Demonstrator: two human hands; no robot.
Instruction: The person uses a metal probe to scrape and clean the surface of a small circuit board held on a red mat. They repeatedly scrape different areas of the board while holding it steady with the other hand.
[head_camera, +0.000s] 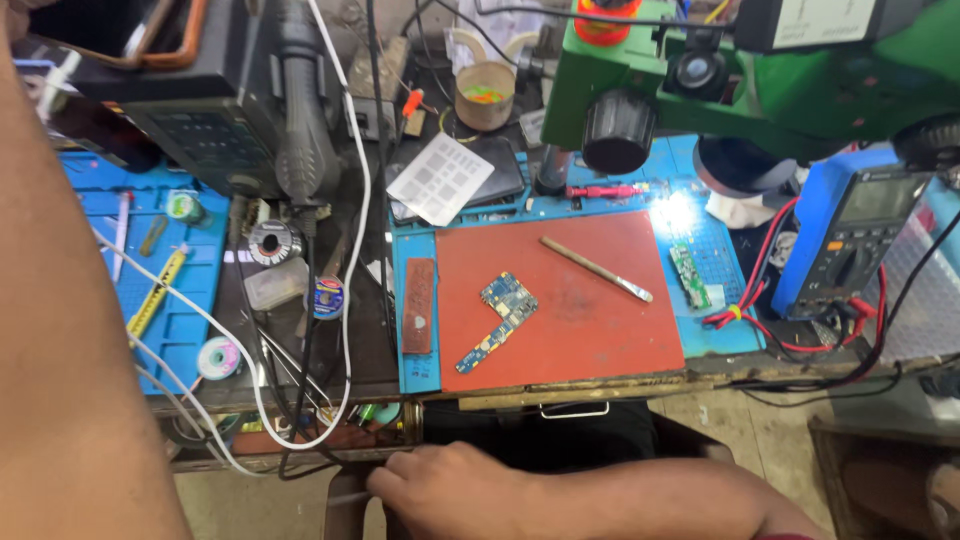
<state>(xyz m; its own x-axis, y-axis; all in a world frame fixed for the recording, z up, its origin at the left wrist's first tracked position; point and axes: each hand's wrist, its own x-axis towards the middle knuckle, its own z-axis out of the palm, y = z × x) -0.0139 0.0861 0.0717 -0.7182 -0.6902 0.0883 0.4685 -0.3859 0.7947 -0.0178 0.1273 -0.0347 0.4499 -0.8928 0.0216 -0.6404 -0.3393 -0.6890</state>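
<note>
My right hand lies below the bench's front edge, its forearm coming in from the lower right. The fingers are curled and point left, touching a thin pale object that I cannot make out. My left forearm fills the left side of the view; its hand is out of frame. On the red mat above lie a blue L-shaped circuit board and a slim metal prying tool.
A green microscope overhangs the bench's back. A multimeter with red and black leads stands at the right, with a small green board beside the mat. A hot-air handle, solder spools and white cables crowd the left.
</note>
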